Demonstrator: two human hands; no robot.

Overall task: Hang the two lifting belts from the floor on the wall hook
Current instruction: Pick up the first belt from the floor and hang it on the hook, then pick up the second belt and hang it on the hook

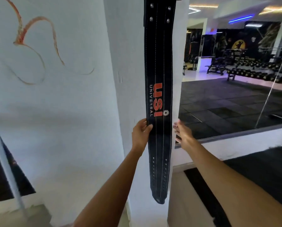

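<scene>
Left hand (141, 131) pinches the hanging long black leather lifting belt (158, 99).
Thumb in front, fingers behind its left edge; right hand (182, 131) spread loose, just beside the belt against the white pillar (130, 63).

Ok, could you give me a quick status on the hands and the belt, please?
Left hand gripping the black belt's left edge. Right hand open, just off its right edge. Belt hanging straight down the white wall; hook out of view. Nothing in the way.

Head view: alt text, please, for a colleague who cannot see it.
A black lifting belt hangs straight down a white wall. The left hand grips its left edge; the right hand is open beside it, apart.
</scene>
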